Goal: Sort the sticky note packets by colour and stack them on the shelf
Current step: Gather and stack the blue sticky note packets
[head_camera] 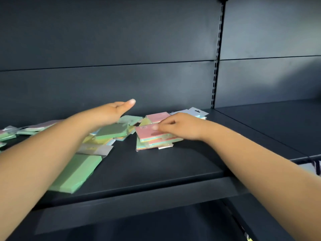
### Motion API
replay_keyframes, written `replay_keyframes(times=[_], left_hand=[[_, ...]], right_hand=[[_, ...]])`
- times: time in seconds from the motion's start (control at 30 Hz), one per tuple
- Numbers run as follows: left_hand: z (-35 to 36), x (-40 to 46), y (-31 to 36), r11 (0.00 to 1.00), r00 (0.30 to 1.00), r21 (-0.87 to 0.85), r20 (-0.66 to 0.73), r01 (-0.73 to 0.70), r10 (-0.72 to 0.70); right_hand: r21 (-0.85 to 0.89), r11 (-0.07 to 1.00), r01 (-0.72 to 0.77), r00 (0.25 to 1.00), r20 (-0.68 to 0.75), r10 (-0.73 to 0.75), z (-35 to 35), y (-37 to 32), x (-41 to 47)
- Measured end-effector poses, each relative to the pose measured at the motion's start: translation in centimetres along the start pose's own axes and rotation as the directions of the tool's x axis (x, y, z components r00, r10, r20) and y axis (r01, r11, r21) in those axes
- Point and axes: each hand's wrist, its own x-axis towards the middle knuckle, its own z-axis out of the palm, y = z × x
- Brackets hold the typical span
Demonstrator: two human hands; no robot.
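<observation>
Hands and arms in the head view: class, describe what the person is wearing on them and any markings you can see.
Both forearms are bare up to the frame edges: no sleeves, gloves, watch or bracelets show. The left hand and the right hand carry no rings that can be made out. The left thumbnail looks short and unpainted. The right hand's fingers are slightly blurred, so fine detail there cannot be told.

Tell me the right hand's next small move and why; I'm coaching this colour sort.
Probably lower and square the pink-topped packet that the right hand pinches onto the small pink-topped stack beneath it, then let go. The packet sits skewed over that stack, and the left hand hovers open above the green packets, holding nothing.
</observation>
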Motion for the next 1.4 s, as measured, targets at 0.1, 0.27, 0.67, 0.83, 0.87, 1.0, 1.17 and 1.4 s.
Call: replay_keyframes(times=[0.1, 0.27, 0.67, 0.83, 0.87, 1.0, 1.17, 1.4], left_hand=[[0.6, 1.3, 1.2, 0.99, 0.994, 0.097, 0.048, -0.103, 0.099], [3.0, 4.6, 2.7, 0.919, 0.957, 0.296, 0.206, -0.259, 0.203], [3.9, 9.0, 3.5, 0.752, 0.961, 0.601, 0.203, -0.272, 0.185], [8.2, 9.4, 8.7, 0.86, 0.914, 0.325, 0.238, -0.394, 0.329], [9.2, 9.6, 9.6, 0.877, 0.909, 0.273, 0.255, -0.395, 0.33], [11.9, 11.4, 11.0, 0.889, 0.934, 0.308, 0.223, -0.339, 0.278], [11.6, 12.6, 11.2, 0.955, 0.99, 0.262, 0.056, -0.142, 0.132], [8.4, 11.6, 9.3, 0.887, 0.999, -0.462, 0.051, 0.013, 0.012]], right_hand=[[0.023, 0.993, -0.112, 0.988, -0.105, 0.114, -3.0, 1.3, 0.8], [-0.12, 0.862, -0.493, 0.848, -0.289, 0.444, -6.5, 7.4, 4.1], [0.175, 0.804, -0.569, 0.784, -0.18, 0.594, -6.1, 12.6, 7.3], [0.401, 0.775, -0.488, 0.76, -0.241, 0.604, -5.9, 13.1, 7.2], [0.45, 0.766, -0.459, 0.755, -0.258, 0.604, -5.9, 13.2, 7.1], [0.676, 0.679, -0.286, 0.75, -0.283, 0.598, -6.3, 13.4, 6.7], [0.887, 0.453, -0.088, 0.901, -0.123, 0.416, -7.6, 12.0, 7.0], [0.188, 0.858, -0.478, 0.803, -0.301, 0.514, -6.4, 12.9, 7.7]])
